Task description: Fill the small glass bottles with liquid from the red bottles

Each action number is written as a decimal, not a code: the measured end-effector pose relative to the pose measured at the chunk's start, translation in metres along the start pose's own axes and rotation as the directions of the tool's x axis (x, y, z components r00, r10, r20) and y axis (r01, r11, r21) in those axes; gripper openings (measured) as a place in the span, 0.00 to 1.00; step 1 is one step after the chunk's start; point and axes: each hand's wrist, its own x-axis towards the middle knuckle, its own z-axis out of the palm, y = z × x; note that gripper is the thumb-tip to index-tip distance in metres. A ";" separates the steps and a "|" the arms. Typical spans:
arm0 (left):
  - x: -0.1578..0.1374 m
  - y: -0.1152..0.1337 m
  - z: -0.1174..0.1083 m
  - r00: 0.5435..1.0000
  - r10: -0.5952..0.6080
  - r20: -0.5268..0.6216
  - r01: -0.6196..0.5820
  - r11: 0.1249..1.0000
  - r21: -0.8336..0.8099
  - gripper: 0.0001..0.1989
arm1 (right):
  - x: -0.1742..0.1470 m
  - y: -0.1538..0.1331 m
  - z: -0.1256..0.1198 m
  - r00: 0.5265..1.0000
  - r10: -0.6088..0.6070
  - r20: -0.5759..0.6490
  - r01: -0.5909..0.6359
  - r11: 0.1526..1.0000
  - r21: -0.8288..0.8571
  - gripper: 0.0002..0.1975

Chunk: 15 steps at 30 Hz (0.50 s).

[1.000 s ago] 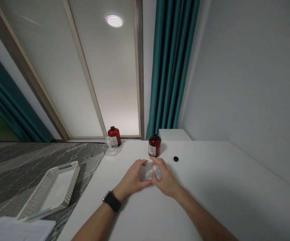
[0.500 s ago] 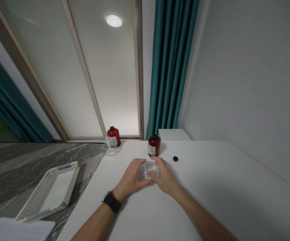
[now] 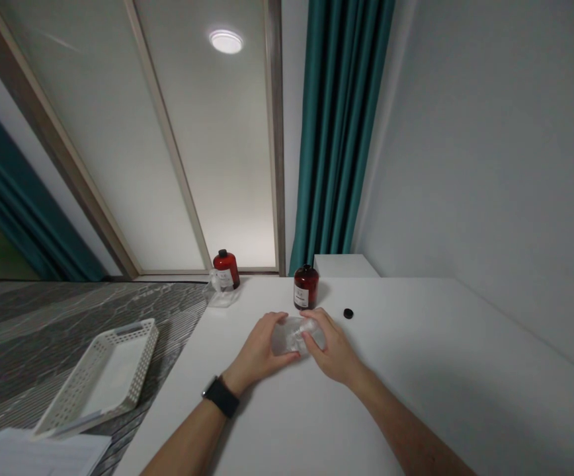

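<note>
In the head view, a clear plastic container point(image 3: 287, 337) is held low over the white table, between my two hands. My left hand point(image 3: 263, 347) curves around its left side, thumb along the near edge and fingers on the far edge. My right hand point(image 3: 330, 347) grips its right side, thumb and fingers on crinkled-looking clear plastic; whether that is a separate piece I cannot tell. Just beyond stands a dark red-brown bottle point(image 3: 305, 289) with a white label and no cap on its neck. A small black cap point(image 3: 348, 313) lies to the right of it.
At the table's far left corner stand a capped red-brown bottle point(image 3: 226, 270) and a clear plastic piece point(image 3: 221, 297). Left of the white table point(image 3: 311, 423), a white perforated basket point(image 3: 99, 373) sits lower down, near paper sheets point(image 3: 43, 453). A white box-shaped surface point(image 3: 345, 266) lies behind the table.
My right hand has shifted slightly to the right, its thumb moving off the container's middle. The clear plastic between my hands looks wider on the right side. My left hand stays in place.
</note>
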 end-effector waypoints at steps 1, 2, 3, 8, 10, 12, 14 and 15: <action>0.000 0.000 0.000 1.000 -0.010 0.003 0.010 1.000 -0.006 0.34 | 0.001 0.000 -0.001 1.000 0.012 -0.029 -0.012 1.000 0.010 0.14; 0.000 -0.001 0.000 1.000 -0.019 0.005 0.019 1.000 -0.013 0.34 | 0.002 0.001 -0.003 0.998 0.026 -0.065 -0.025 1.000 0.016 0.14; 0.000 -0.001 0.000 1.000 -0.028 0.009 0.028 0.999 -0.021 0.33 | 0.002 0.002 -0.004 0.993 0.042 -0.108 -0.040 0.999 0.020 0.13; 0.000 0.002 -0.001 0.997 -0.077 0.031 0.079 0.995 -0.061 0.33 | 0.005 0.007 -0.003 0.962 0.160 -0.220 -0.150 0.987 0.062 0.13; 0.000 0.002 -0.001 0.995 -0.092 0.035 0.095 0.992 -0.078 0.34 | 0.006 0.008 -0.001 0.959 0.203 -0.196 -0.187 0.978 0.097 0.13; 0.000 0.002 0.000 0.994 -0.105 0.040 0.108 0.989 -0.096 0.34 | 0.006 0.009 0.000 0.952 0.235 -0.197 -0.211 0.968 0.135 0.13; 0.000 0.001 0.001 0.992 -0.119 0.046 0.124 0.986 -0.112 0.34 | 0.006 0.011 -0.001 0.934 0.276 -0.227 -0.237 0.954 0.182 0.13; 0.000 0.000 0.001 0.991 -0.126 0.048 0.130 0.984 -0.119 0.34 | 0.007 0.012 -0.002 0.922 0.304 -0.239 -0.256 0.943 0.210 0.14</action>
